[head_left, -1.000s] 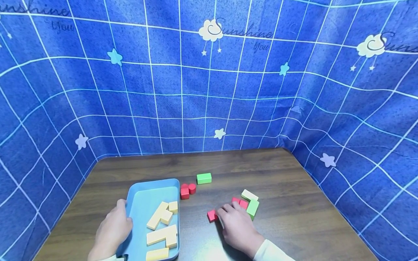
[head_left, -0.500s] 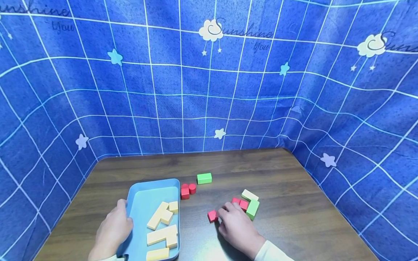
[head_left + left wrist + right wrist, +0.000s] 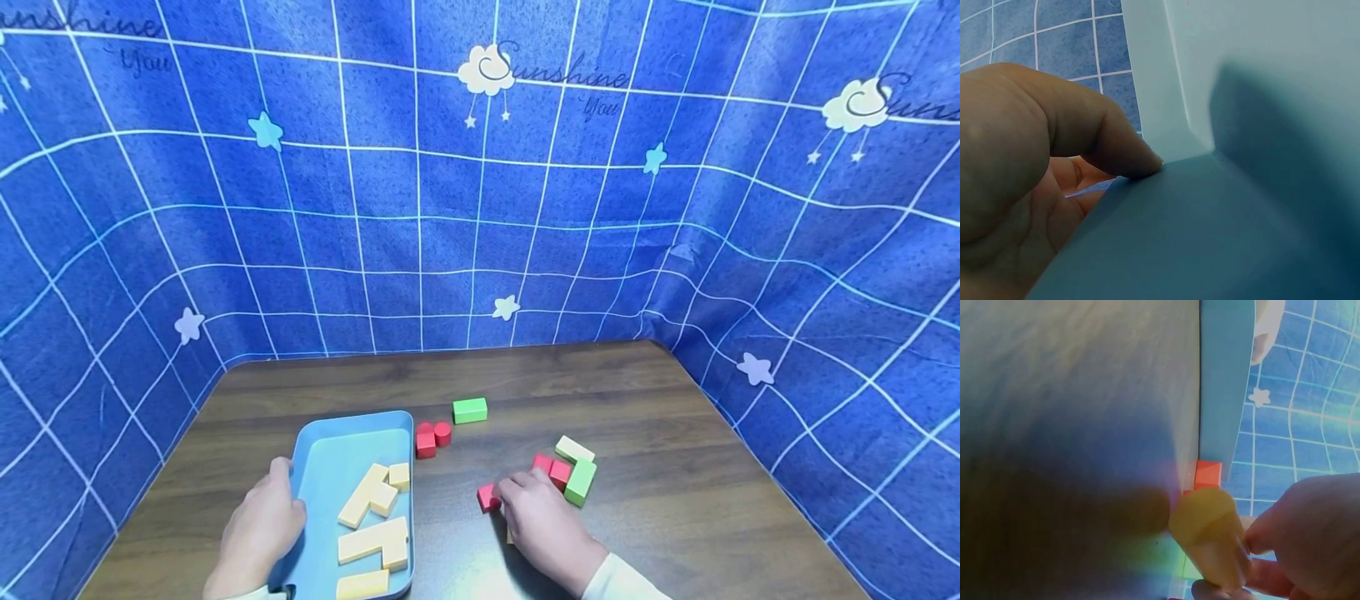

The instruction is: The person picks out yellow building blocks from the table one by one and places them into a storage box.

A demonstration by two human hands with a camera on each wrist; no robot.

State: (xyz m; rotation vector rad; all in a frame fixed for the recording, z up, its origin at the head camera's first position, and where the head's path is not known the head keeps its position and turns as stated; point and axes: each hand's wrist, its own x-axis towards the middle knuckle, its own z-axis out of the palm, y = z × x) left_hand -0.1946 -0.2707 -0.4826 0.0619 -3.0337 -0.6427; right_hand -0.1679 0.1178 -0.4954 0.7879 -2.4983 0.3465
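My left hand point(image 3: 258, 521) grips the left wall of a blue tray point(image 3: 330, 427), thumb over the rim and fingers outside, as the left wrist view shows. Several pale yellow blocks point(image 3: 371, 542) lie in the tray's right half. My right hand point(image 3: 547, 521) pinches a yellow cylinder block point(image 3: 1210, 534), seen in the right wrist view; in the head view the hand hides nearly all of it. Just left of the right fingertips sits a red block point(image 3: 488, 497). Beyond the knuckles are more red blocks point(image 3: 558, 473), a green block point(image 3: 581, 482) and a cream block point(image 3: 575, 450).
Small red blocks point(image 3: 426, 443), one of them round, stand against the tray's right side. A green block point(image 3: 470, 410) lies farther back. Blue gridded cloth point(image 3: 450, 208) surrounds the dark wooden table point(image 3: 600, 375) at the back and sides.
The right hand has shifted slightly at the same spot, and a small tan edge now shows beneath it. My left hand and the tray have stayed in place.
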